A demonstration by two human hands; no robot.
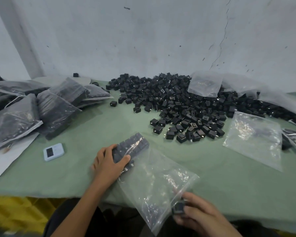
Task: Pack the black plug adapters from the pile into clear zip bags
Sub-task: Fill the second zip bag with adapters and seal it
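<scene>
A clear zip bag (158,181) lies on the green table in front of me, its far end filled with rows of black plug adapters (132,145). My left hand (108,164) grips that packed end through the plastic. Near the table's front edge my right hand (199,212) holds a few black adapters (178,207) at the bag's open mouth. The big pile of loose black adapters (178,103) spreads across the back of the table toward the right.
Several filled bags (46,106) are stacked at the left on white sheets. Empty clear bags (254,139) lie at the right and on the pile (205,83). A small white timer (53,151) sits left of my left hand. A grey wall stands behind.
</scene>
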